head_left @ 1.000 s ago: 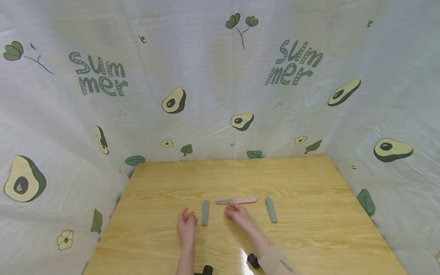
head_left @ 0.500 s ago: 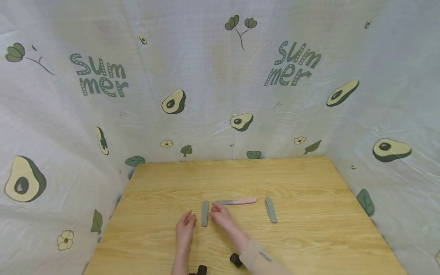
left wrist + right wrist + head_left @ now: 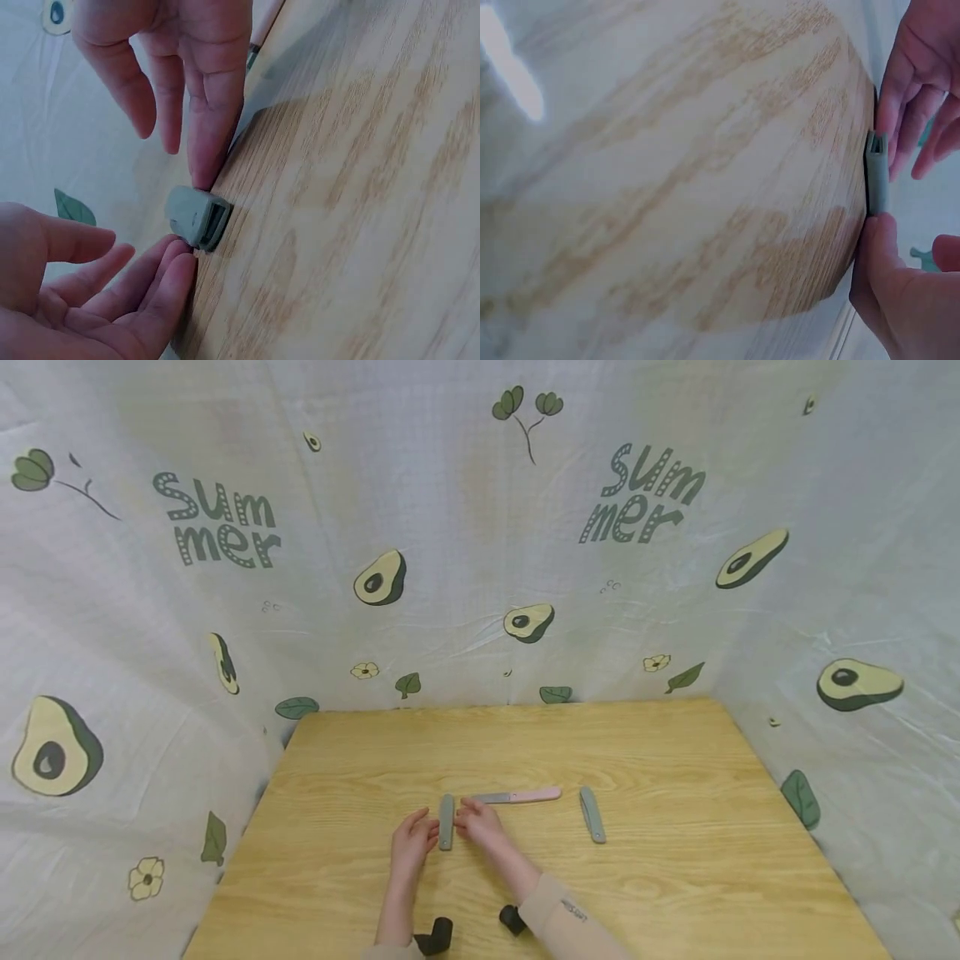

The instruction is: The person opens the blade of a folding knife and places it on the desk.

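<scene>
A folded grey-green pocket knife (image 3: 446, 822) lies lengthwise on the wooden table between both hands. From its left side, my left hand (image 3: 412, 842) brings its fingertips against the handle, fingers fairly straight. My right hand (image 3: 482, 827) has its fingertips at the opposite side. In the left wrist view the knife's slotted end (image 3: 201, 217) shows, with fingertips touching it from above and below; the right wrist view shows the same knife (image 3: 877, 172) between the two hands. Just beyond the right hand lies an opened knife with a pink handle (image 3: 536, 795), its blade tip partly behind the fingers.
A second folded grey-green knife (image 3: 592, 814) lies further right on the table (image 3: 675, 877). Printed avocado fabric (image 3: 450, 485) rises behind the table and along both sides. Black wrist devices (image 3: 435, 935) sit at the forearms.
My right hand has moved left from over the pink-handled knife to the folded knife's right side. My left hand has shifted slightly right to touch that knife. The knives lie where they were.
</scene>
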Tool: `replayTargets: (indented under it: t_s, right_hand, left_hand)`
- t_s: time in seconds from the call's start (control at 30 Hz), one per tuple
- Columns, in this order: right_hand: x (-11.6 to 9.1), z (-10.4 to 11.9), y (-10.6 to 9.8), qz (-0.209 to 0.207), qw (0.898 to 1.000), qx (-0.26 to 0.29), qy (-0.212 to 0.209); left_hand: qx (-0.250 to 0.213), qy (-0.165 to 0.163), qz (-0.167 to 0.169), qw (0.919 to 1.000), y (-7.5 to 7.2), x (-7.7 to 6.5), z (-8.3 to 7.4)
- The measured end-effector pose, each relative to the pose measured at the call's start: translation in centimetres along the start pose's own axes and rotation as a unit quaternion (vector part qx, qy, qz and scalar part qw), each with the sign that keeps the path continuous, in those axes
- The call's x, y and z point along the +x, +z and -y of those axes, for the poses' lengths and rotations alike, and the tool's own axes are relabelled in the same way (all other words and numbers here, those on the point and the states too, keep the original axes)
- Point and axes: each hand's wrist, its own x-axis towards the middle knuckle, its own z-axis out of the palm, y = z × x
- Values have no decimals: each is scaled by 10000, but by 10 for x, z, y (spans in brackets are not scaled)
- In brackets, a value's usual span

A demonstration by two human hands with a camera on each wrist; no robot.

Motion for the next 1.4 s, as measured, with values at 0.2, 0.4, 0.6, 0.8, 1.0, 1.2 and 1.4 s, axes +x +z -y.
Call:
replayTargets:
  t_s: [0.2, 0.4, 0.6, 0.8, 1.0, 1.2, 1.4]
  right_hand:
    - [0, 0, -2, 4, 9999, 97, -28]
    - [-1, 3, -3, 36, 9999, 55, -101]
    - [-2, 3, -8, 186, 9997, -33, -177]
    - [-10, 12, -28, 443, 9976, -394, -364]
    - [-19, 20, -57, 961, 9940, -250, -454]
    - [-30, 26, -83, 1175, 9919, -48, -473]
    - [-41, 33, -103, 1258, 9900, -289, -578]
  left_hand:
    - [-227, -18, -66, 9997, 3, 3, 0]
    - [-524, -27, -152, 9985, 7, 6, 1]
    - [-629, -12, 155, 9979, 11, 7, -2]
    - [-876, -110, 1014, 9909, 17, 7, -5]
    - [-792, 40, 1715, 9820, 27, 3, -11]
    - [-740, 254, 2310, 9698, 44, -2, -18]
    - [-932, 393, 2702, 9575, 59, -5, -19]
